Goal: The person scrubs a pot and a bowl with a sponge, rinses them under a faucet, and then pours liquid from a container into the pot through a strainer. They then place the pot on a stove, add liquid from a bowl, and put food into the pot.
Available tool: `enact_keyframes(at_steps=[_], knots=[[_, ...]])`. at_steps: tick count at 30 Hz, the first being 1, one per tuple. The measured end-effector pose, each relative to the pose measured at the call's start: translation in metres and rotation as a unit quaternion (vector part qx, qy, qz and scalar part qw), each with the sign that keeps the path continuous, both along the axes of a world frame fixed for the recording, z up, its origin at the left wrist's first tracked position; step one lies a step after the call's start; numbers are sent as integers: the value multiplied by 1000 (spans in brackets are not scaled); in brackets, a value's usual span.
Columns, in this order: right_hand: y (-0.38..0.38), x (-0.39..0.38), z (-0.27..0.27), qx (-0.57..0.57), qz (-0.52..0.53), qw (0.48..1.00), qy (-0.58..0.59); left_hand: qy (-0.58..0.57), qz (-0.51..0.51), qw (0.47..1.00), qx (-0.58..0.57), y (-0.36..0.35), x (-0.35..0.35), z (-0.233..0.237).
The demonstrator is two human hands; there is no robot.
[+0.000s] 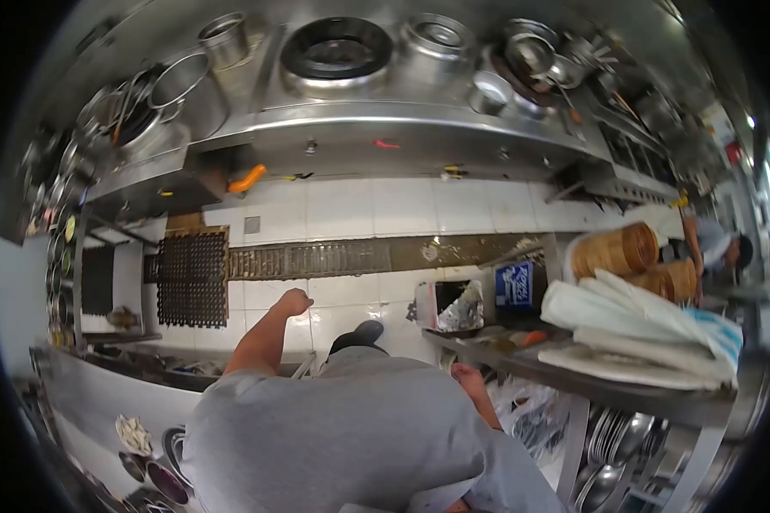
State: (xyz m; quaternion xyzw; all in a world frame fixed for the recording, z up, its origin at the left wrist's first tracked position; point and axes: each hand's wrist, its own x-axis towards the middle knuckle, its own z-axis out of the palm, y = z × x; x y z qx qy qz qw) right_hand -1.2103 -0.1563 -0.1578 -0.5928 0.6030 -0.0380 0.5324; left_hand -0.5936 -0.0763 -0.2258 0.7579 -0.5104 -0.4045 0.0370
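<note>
My left hand (294, 302) hangs out over the white tiled floor (342, 316), its fingers curled into a loose fist with nothing visible in it. Close to my right side, my right hand (466, 377) is low beside the steel table (565, 376). Its fingers are small and partly hidden, so I cannot make out whether it holds anything. A foil-lined box (453, 306) and a blue box (513, 285) stand on the side just ahead of that hand.
A stove counter (342, 124) with a wok ring (337, 50) and several pots runs along the far side. Below it lie a floor drain (308, 259) and a black rubber mat (192, 278). Bamboo steamers (614, 250) and white cloths (637, 321) rest at right, near another person (717, 244).
</note>
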Motion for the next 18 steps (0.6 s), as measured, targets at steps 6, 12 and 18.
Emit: enact_keyframes(at_steps=[6, 12, 18], knots=[[-71, 23, -14, -56, 191, 978, 64, -14, 117, 992, -55, 26, 34, 52], [-94, 55, -30, 191, -65, 975, -87, 16, 148, 986, -69, 22, 48, 97], [-118, 58, -113, -93, 222, 970, 24, -28, 151, 985, -82, 0, 81, 127]])
